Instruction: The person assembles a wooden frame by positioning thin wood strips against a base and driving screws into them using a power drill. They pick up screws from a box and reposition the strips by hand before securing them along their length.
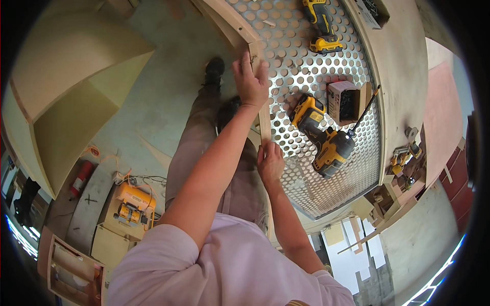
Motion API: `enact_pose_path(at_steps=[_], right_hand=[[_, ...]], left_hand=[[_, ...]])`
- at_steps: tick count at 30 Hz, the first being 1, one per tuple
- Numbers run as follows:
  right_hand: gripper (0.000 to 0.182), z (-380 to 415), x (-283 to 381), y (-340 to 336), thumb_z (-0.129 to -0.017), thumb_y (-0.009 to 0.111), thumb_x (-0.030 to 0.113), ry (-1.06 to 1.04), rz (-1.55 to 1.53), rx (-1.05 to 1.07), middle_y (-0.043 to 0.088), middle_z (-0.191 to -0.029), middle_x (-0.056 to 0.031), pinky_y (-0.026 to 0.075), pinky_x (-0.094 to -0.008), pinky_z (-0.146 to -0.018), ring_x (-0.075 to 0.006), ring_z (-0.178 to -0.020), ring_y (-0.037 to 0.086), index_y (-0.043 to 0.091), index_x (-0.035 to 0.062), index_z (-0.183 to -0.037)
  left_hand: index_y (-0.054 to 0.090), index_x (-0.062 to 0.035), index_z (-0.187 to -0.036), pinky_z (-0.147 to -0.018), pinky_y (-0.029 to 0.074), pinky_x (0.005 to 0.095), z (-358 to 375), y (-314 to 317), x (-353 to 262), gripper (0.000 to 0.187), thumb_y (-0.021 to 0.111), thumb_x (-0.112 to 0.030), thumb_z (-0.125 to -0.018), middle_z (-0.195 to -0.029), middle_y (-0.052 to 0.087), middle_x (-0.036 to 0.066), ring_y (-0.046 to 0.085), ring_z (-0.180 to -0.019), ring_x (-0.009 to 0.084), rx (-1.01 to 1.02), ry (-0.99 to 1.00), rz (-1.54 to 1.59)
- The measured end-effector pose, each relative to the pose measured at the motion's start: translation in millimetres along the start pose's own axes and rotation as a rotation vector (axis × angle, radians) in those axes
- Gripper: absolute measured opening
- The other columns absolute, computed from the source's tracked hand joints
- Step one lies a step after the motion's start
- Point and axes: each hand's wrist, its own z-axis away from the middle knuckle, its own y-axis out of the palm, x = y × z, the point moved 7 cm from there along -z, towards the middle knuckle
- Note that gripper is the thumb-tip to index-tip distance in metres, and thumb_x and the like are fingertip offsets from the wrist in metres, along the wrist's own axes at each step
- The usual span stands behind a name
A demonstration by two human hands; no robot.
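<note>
Head view: both hands' fingers grip wooden strip (pixel 264 122) beside cordless drill (pixel 324 137) and screw box (pixel 343 101).

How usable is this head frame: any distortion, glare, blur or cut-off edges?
Head view: strong fisheye, so the perforated table and the wooden strip curve, and black corners ring the frame. Lighting is even with soft shadows; bright streaks show only at the lower edges. Both hands, left and right, on the strip look sharp, as does the yellow drill; the rim is smeared.
</note>
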Motion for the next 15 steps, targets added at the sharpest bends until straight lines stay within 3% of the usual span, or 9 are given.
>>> enact_pose_path(at_steps=[7, 15], right_hand=[[0.022, -1, -3, 7, -0.089, 0.071, 0.019, -0.006, 0.03, -0.008, 0.061, -0.095, -0.0124, 0.056, -0.0496, -0.072, -0.0362, -0.092, 0.064, 0.055, 0.0095, -0.1], [0.031, 9, -15, 6, -0.087, 0.074, 0.025, 0.004, 0.025, 0.037, 0.063, -0.099, -0.0136, 0.057, -0.0497, -0.074, -0.0368, -0.096, 0.066, 0.053, 0.0092, -0.105]], left_hand=[[0.048, 0.0023, -0.135, -0.095, 0.046, 0.0499, 43, -12, -4, 0.044, 0.062, -0.013, -0.097, -0.12, 0.051, 0.026, 0.055, -0.107, 0.0452, -0.009, 0.068, -0.048], [0.043, 0.0051, -0.132, -0.096, 0.043, 0.0498, 34, -5, -2, 0.042, 0.059, -0.014, -0.098, -0.119, 0.048, 0.027, 0.052, -0.107, 0.0434, 0.0, 0.143, 0.012]])
